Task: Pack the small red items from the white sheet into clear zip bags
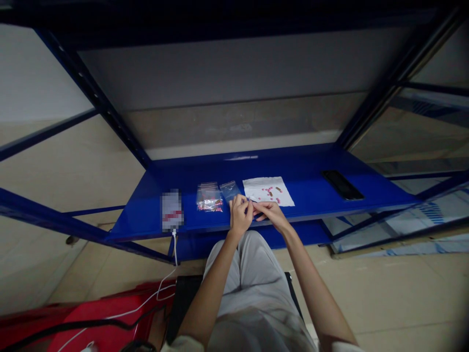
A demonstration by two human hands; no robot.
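My left hand (240, 213) and my right hand (270, 213) meet at the front edge of a blue metal shelf (311, 188). Both are closed in a pinch on a small clear plastic bag (252, 205) held between them. Just behind the hands lies a white sheet (284, 195) with several small pink and brown pieces (270, 191) scattered on it. To the left of the hands lies a pile of small clear bags (209, 198) filled with pink pieces, with an empty clear bag (230, 188) beside it.
A blurred white device (171, 210) with a white cable (161, 286) sits at the shelf's left. A black phone (342, 184) lies at the right. A red object (98, 318) is on the floor at lower left. My legs are under the shelf.
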